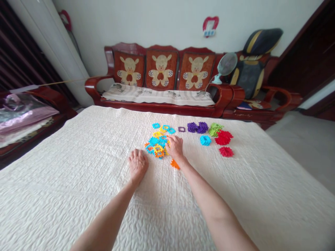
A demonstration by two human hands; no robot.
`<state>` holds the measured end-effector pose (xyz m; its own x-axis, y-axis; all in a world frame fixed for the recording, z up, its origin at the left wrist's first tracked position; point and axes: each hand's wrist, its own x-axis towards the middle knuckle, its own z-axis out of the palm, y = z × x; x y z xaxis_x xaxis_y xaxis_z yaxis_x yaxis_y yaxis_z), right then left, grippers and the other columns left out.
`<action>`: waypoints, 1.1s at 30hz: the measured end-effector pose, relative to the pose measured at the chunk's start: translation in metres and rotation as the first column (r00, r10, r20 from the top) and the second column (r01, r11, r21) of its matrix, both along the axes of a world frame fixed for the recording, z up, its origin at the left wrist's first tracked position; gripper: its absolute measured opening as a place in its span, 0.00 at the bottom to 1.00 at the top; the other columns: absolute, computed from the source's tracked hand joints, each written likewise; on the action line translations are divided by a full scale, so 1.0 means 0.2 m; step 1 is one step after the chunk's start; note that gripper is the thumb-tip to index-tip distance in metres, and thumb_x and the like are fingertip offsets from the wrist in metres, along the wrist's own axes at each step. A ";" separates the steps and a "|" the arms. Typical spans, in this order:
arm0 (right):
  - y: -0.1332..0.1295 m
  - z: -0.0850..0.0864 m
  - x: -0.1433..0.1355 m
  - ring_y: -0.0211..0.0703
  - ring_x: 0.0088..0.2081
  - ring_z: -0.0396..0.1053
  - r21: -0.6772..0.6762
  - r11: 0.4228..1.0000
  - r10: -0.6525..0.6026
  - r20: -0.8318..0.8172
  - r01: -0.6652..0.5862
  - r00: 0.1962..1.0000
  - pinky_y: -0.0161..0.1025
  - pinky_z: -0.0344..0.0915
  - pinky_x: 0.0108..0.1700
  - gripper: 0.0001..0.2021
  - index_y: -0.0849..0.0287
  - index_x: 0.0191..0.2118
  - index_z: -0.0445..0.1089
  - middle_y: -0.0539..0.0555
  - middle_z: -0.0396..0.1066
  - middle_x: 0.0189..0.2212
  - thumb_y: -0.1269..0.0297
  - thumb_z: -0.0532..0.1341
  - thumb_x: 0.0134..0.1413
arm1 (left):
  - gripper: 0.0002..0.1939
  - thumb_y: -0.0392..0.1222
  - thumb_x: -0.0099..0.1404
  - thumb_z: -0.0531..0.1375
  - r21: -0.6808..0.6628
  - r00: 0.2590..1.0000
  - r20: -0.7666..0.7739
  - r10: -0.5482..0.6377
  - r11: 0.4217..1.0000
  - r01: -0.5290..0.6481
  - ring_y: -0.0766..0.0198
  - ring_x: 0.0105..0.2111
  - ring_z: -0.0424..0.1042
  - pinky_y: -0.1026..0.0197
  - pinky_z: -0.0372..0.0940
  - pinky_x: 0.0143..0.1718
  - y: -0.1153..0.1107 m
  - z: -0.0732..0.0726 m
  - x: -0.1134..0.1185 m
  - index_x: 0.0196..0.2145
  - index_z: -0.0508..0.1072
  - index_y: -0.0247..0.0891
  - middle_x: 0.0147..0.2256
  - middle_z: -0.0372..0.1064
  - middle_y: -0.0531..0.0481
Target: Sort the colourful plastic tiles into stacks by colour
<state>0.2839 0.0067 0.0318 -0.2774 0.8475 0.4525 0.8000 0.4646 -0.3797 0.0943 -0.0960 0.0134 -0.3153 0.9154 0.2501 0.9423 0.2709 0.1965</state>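
A mixed heap of notched plastic building pieces [154,141], blue, yellow and orange, lies on a cream quilted cover [99,195]. My right hand [175,146] is at the heap's right edge, its fingers curled down among the pieces; what they pinch is hidden. Just left of the heap, my left hand [138,164] rests flat on the cover and holds nothing. An orange piece [175,164] sits beside my right wrist. Beyond the hand is a single dark purple square frame piece [181,129].
Sorted groups lie to the right: purple pieces [197,127], green pieces [216,129], blue pieces [205,140] and red pieces [223,138], with another red group [226,151] nearer. A wooden sofa [157,104] and a small fan [227,64] stand behind the covered table.
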 end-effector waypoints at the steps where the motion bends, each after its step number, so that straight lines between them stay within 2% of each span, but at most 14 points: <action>1: 0.04 0.01 -0.04 0.55 0.56 0.62 -0.016 1.000 0.013 0.047 -0.013 0.999 0.54 0.51 0.60 0.15 0.58 0.51 0.72 0.61 0.71 0.53 0.67 0.58 0.59 | 0.14 0.42 0.70 0.47 0.002 1.000 0.000 -0.001 1.000 0.001 0.49 0.54 0.60 0.49 0.59 0.51 0.00 0.00 0.00 0.44 0.69 0.39 0.50 0.65 0.39; 5: 0.12 0.00 -0.14 0.57 0.56 0.61 -0.089 0.996 0.047 0.169 -0.033 0.985 0.59 0.47 0.61 0.15 0.57 0.49 0.74 0.60 0.74 0.50 0.71 0.57 0.59 | 0.14 0.42 0.70 0.47 0.000 1.000 0.005 -0.004 1.000 0.004 0.49 0.55 0.60 0.49 0.58 0.52 0.00 -0.01 0.00 0.45 0.69 0.39 0.50 0.65 0.39; 8: 0.14 0.00 -0.14 0.55 0.56 0.62 -0.087 0.995 0.062 0.142 -0.050 0.988 0.58 0.48 0.61 0.13 0.56 0.45 0.76 0.59 0.76 0.47 0.70 0.54 0.62 | 0.14 0.42 0.70 0.47 -0.007 1.000 0.001 0.005 1.000 -0.005 0.49 0.55 0.59 0.49 0.58 0.52 0.01 -0.01 0.00 0.46 0.69 0.39 0.51 0.65 0.39; 12: 0.14 0.02 -0.06 0.48 0.51 0.69 -0.035 0.997 0.065 -0.109 -0.069 0.992 0.46 0.60 0.57 0.16 0.57 0.47 0.75 0.58 0.76 0.46 0.67 0.51 0.65 | 0.14 0.42 0.70 0.47 -0.018 1.000 0.003 0.013 1.000 -0.013 0.48 0.55 0.60 0.48 0.58 0.52 0.01 -0.01 0.00 0.45 0.70 0.39 0.50 0.65 0.39; 15: 0.12 0.01 0.08 0.46 0.48 0.72 -0.076 0.997 -0.028 -0.351 0.001 0.936 0.42 0.66 0.53 0.17 0.57 0.48 0.75 0.57 0.77 0.45 0.63 0.51 0.63 | 0.14 0.42 0.70 0.47 -0.004 1.000 0.003 -0.003 1.000 0.003 0.48 0.55 0.60 0.48 0.58 0.51 0.00 0.00 0.00 0.45 0.70 0.39 0.50 0.65 0.39; 18: 0.08 -0.03 0.23 0.48 0.47 0.73 -0.201 0.977 -0.166 -0.500 0.073 0.850 0.43 0.67 0.54 0.16 0.57 0.45 0.76 0.56 0.78 0.44 0.58 0.54 0.59 | 0.15 0.43 0.70 0.46 -0.001 1.000 0.013 -0.008 1.000 0.008 0.48 0.54 0.60 0.48 0.59 0.51 0.00 0.00 0.00 0.45 0.70 0.38 0.50 0.65 0.38; 23: -0.02 -0.16 0.41 0.46 0.38 0.75 -0.324 0.937 -0.301 -0.544 0.135 0.784 0.42 0.72 0.44 0.17 0.57 0.41 0.77 0.54 0.79 0.35 0.55 0.56 0.55 | 0.16 0.44 0.70 0.47 0.007 1.000 0.013 -0.009 1.000 0.009 0.47 0.55 0.60 0.47 0.59 0.51 -0.01 0.00 0.00 0.46 0.71 0.38 0.50 0.65 0.38; 28: -0.07 -0.26 0.43 0.43 0.32 0.74 -0.376 0.919 -0.341 -0.604 0.120 0.721 0.38 0.72 0.32 0.21 0.60 0.45 0.75 0.54 0.78 0.33 0.53 0.56 0.53 | 0.16 0.44 0.71 0.46 0.007 1.000 0.017 -0.008 1.000 0.008 0.47 0.55 0.60 0.48 0.59 0.50 -0.01 0.01 0.00 0.46 0.71 0.38 0.50 0.65 0.37; 30: -0.09 -0.28 0.43 0.43 0.33 0.74 -0.369 0.923 -0.331 -0.626 0.107 0.706 0.37 0.73 0.33 0.20 0.60 0.45 0.74 0.54 0.78 0.34 0.53 0.56 0.52 | 0.16 0.44 0.70 0.46 0.007 1.000 0.019 -0.009 1.000 0.009 0.47 0.55 0.60 0.48 0.59 0.50 -0.01 0.01 0.00 0.46 0.71 0.38 0.50 0.65 0.37; 33: -0.11 -0.30 0.43 0.43 0.37 0.75 -0.339 0.936 -0.304 -0.648 0.092 0.699 0.39 0.73 0.41 0.19 0.58 0.45 0.75 0.54 0.79 0.37 0.55 0.59 0.51 | 0.16 0.43 0.70 0.47 0.009 1.000 0.005 -0.008 1.000 0.008 0.47 0.55 0.60 0.47 0.59 0.50 -0.01 0.00 0.00 0.46 0.71 0.38 0.50 0.66 0.37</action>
<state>0.3700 -0.0143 -0.0274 0.2055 0.9578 0.2009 0.3325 0.1247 -0.9348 0.0951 -0.0974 0.0143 -0.3095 0.9157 0.2563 0.9434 0.2617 0.2039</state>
